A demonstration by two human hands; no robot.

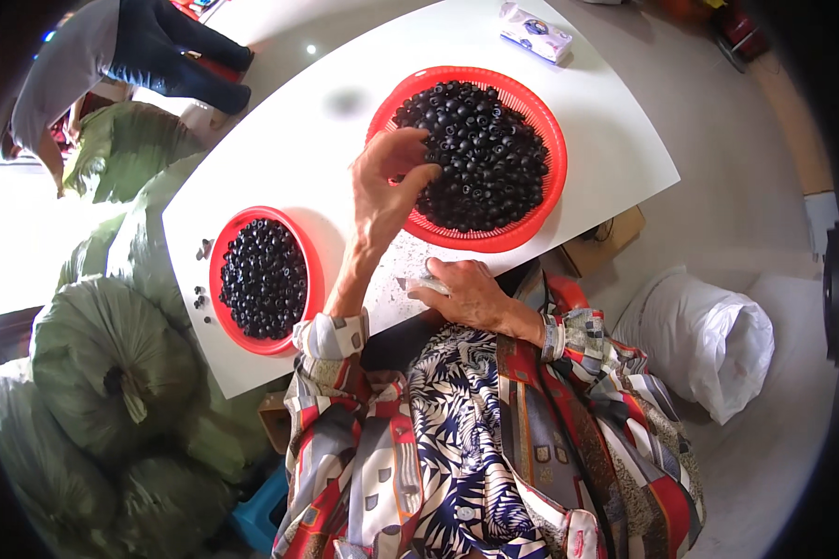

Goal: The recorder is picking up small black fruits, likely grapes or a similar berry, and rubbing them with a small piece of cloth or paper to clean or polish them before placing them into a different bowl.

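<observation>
A large red basket full of small black round pieces stands on the white table. My left hand reaches over its near-left rim, fingers curled among the black pieces. A smaller red basket with more black pieces sits at the table's left. My right hand rests on the table's near edge and grips a small pale tool. Both forearms wear patterned sleeves.
A few loose black pieces lie left of the small basket. A small packet lies at the table's far end. Green sacks pile up at left, a white sack at right. Another person stands far left.
</observation>
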